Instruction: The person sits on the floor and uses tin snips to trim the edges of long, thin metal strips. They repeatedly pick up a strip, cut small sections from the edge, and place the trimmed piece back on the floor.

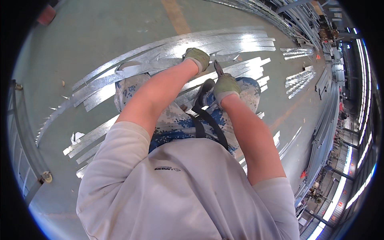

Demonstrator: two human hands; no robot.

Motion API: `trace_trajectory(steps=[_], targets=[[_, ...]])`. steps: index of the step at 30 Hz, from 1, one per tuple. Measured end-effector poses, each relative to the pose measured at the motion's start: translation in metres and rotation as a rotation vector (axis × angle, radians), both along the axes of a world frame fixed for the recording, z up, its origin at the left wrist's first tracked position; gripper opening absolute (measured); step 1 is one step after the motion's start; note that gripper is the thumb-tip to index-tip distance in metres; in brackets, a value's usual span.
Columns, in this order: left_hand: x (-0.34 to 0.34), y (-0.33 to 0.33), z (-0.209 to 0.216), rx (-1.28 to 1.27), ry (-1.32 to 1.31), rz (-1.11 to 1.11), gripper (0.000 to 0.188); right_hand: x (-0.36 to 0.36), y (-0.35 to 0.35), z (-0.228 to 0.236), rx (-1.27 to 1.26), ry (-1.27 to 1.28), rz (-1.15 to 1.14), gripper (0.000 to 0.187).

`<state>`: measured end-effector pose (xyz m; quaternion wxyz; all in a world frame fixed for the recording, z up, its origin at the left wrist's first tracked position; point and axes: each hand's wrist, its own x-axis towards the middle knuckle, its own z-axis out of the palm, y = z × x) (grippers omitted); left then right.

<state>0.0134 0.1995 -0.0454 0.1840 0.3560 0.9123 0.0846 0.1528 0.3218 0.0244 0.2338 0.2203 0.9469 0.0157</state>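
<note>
My left hand (198,58), in an olive-green work glove, is closed on a long, thin, shiny metal strip (96,83). The strip runs over my knee and curves down to the left, with small cut tabs bent up along its edge. In my right hand (227,85), gloved alike, is a pair of dark snips (218,68), the handles hidden in the fist. The jaws point away from me, just right of my left hand. Whether they touch the strip I cannot tell. Under both hands, several flat metal strips (224,46) lie side by side on the floor.
More strips (86,150) lie to the left of my legs. Small stacks of metal pieces (299,80) are on the floor at the right, beside long profiles (322,132). A wheeled metal frame (26,160) stands at the left edge. A reddish container (47,15) is at the far left.
</note>
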Motion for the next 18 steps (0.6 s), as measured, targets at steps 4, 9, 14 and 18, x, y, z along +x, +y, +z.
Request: trace_trajectory(steps=[4,9,14,18], targets=[[0.0,-0.003,0.018,0.026,0.0,0.06,0.031,0.001,0.009,-0.002,-0.064,0.05,-0.155,0.064],[0.004,-0.015,0.058,0.13,0.083,0.089,0.05,0.011,-0.001,0.043,-0.058,0.124,-0.171,0.07],[0.002,-0.026,0.105,0.134,0.03,0.1,0.055,0.018,-0.016,0.112,-0.04,0.074,0.032,0.058],[0.002,-0.037,0.125,0.13,0.041,0.046,0.051,0.02,0.01,0.09,-0.269,0.06,-0.136,0.044]])
